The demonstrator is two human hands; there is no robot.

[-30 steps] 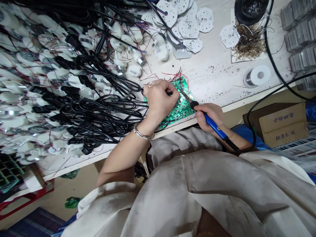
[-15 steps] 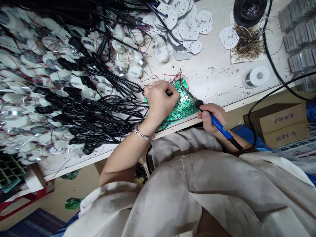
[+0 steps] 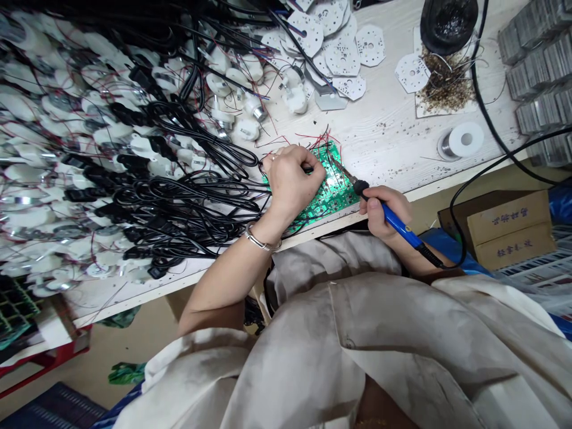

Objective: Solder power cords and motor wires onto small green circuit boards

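My right hand (image 3: pixel 383 210) is closed round the blue handle of a soldering iron (image 3: pixel 399 228). The iron's tip points up and left onto a green circuit board panel (image 3: pixel 333 187) at the table's front edge. Over the panel's left part, my left hand (image 3: pixel 292 177) is closed in a pinch on a black cable (image 3: pixel 307 169), a short piece of which shows between thumb and fingers. Its fingertips are partly hidden. Thin red and black wires (image 3: pixel 322 142) stick out along the panel's far edge.
Bundled black cables (image 3: pixel 196 193) and many white lamp parts (image 3: pixel 36 173) crowd the left. White octagonal boards (image 3: pixel 342 56) lie at the back. A solder spool (image 3: pixel 465 141), a dark bowl (image 3: pixel 449 27) and stacked grey plates (image 3: pixel 531 74) are on the right. The iron's cord (image 3: pixel 487 173) loops there.
The camera view has shifted slightly. Both hands keep nearly the same pose, with the iron's tip still at the panel.
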